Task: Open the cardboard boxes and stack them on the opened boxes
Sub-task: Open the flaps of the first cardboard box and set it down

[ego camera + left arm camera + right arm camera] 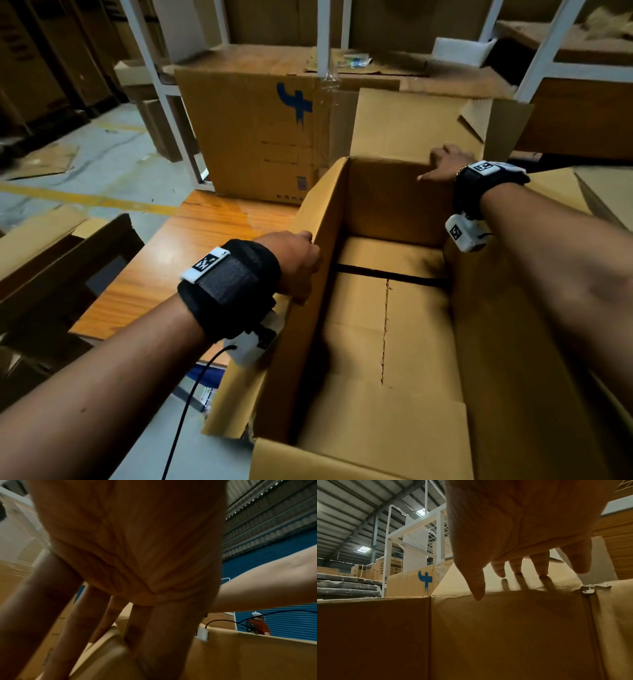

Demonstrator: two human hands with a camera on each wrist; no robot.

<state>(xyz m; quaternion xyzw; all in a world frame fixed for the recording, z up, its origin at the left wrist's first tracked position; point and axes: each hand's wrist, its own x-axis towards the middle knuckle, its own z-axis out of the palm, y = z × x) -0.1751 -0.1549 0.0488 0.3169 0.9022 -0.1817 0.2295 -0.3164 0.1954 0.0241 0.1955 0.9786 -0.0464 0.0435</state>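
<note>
Two boxes: one open, plain brown cardboard box point(394, 342), flaps up, left grip point(294, 263) clasping its wall, right grip point(445, 164) loosely spread on its far flap; one printed box point(260, 137) behind.

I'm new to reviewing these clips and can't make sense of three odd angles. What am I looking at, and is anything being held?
There is no machine here: a person wears one camera on the head and one on each wrist. The head view looks down on an open cardboard box on a wooden table. The left hand holds the box's left wall in its grip; the left wrist view shows those fingers close up. The right hand rests open against the far flap; the right wrist view sees this from inside the box. A printed box stands behind.
</note>
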